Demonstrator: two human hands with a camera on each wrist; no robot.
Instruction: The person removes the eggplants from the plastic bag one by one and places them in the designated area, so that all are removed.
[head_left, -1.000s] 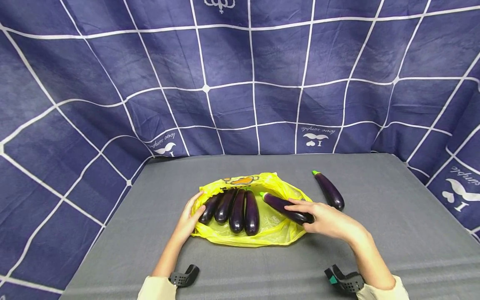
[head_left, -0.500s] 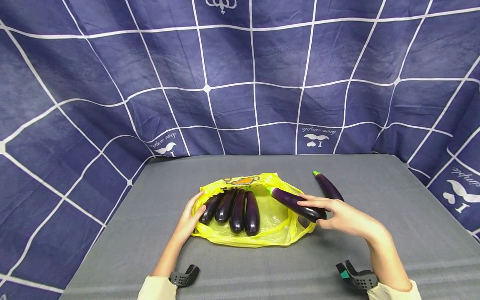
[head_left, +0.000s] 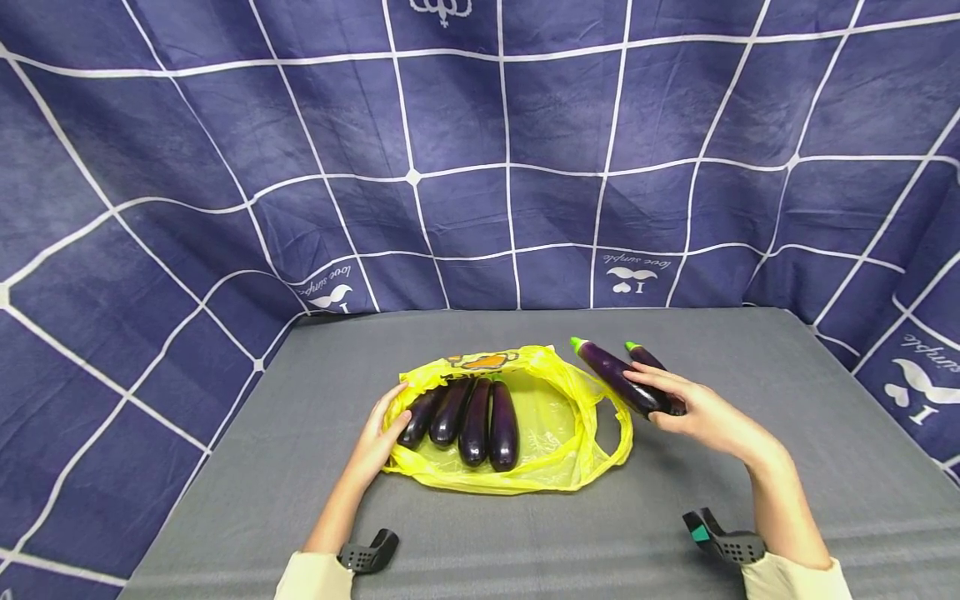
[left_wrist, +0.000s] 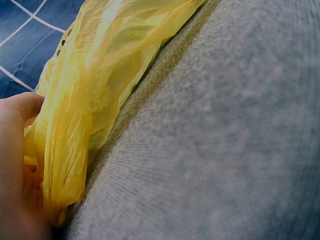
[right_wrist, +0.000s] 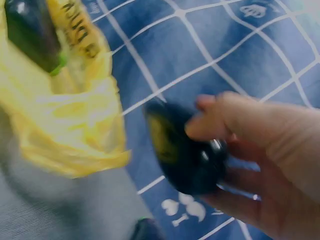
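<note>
A yellow plastic bag (head_left: 551,467) lies open toward me on the table, with several dark purple eggplants (head_left: 474,425) side by side in its left part. My left hand (head_left: 377,437) grips the bag's left edge, thumb over the rim; in the left wrist view the gathered plastic (left_wrist: 75,145) runs beside the thumb. Right of the bag, my right hand (head_left: 697,412) holds one eggplant (head_left: 611,371) near its rounded end, its green stem pointing up and left. Another eggplant (head_left: 647,357) lies on the table behind it, partly covered by the held one and the hand.
The grey cloth-covered table (head_left: 322,367) reaches back to a blue curtain with white lines (head_left: 465,208). A loop handle (head_left: 624,437) of the bag sticks out on its right side. Dark bands (head_left: 727,542) sit at both wrists.
My right hand has lifted the eggplant out of the bag's right part and moved it right and back, toward the loose eggplant. The left hand and bag stay nearly still.
</note>
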